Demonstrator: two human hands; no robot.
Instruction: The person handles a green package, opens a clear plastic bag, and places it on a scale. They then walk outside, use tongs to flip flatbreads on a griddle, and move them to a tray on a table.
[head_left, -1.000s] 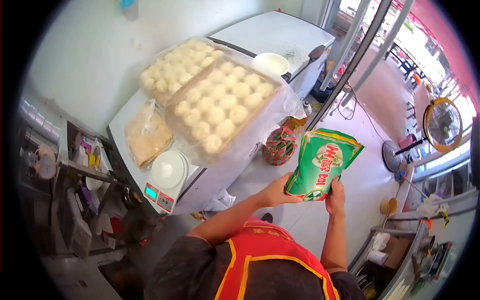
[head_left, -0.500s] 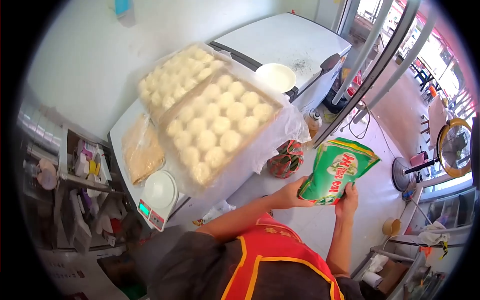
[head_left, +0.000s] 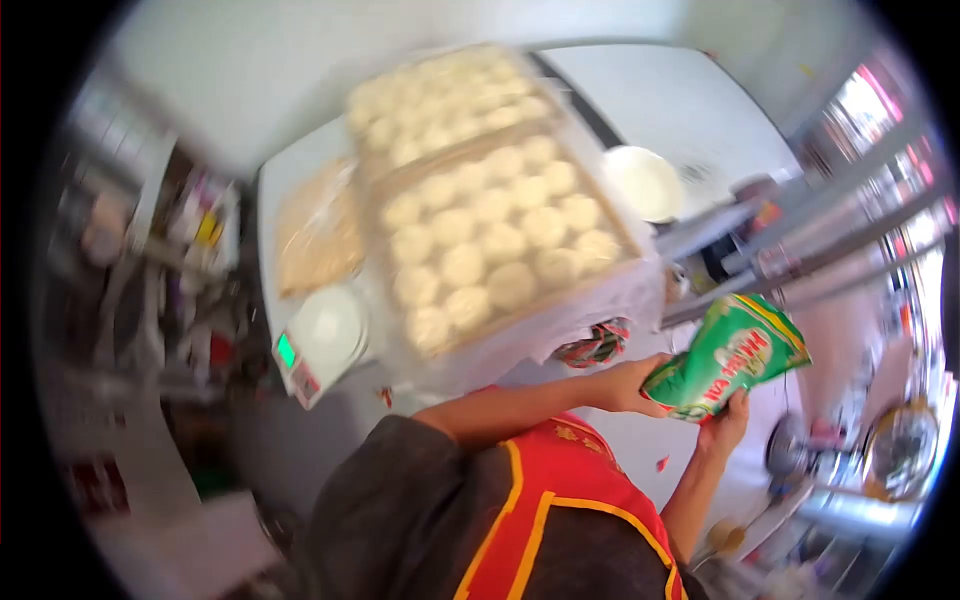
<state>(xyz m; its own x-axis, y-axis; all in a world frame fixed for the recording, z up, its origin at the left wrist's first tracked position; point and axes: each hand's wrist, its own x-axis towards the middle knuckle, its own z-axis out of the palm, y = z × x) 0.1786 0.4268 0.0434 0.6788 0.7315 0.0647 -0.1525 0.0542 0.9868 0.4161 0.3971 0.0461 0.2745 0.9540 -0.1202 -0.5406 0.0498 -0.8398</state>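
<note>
A green plastic packet [head_left: 728, 358] with red-and-white lettering and a yellow top edge is held up in front of me, to the right. My left hand [head_left: 632, 384] grips its lower left corner, fingers closed round it. At its lower right edge, my right hand [head_left: 726, 424] is closed on it too. Left of the packet, round pale dough balls [head_left: 503, 242] fill a plastic-covered tray [head_left: 545, 312], nearest my left hand. A second tray of dough balls [head_left: 450, 95] lies behind it.
A kitchen scale [head_left: 330, 335] with a lit green display stands near a bag of tan, flat contents [head_left: 318, 235]. A white bowl [head_left: 643, 184] sits right of the trays. Metal door bars [head_left: 790, 245] rise beyond the packet; a fan [head_left: 900, 445] stands far right.
The view has swung, so trays, scale and bowl appear farther right and the frame is blurred. Both hands keep hold of the packet, which also appears farther right and slightly lower.
</note>
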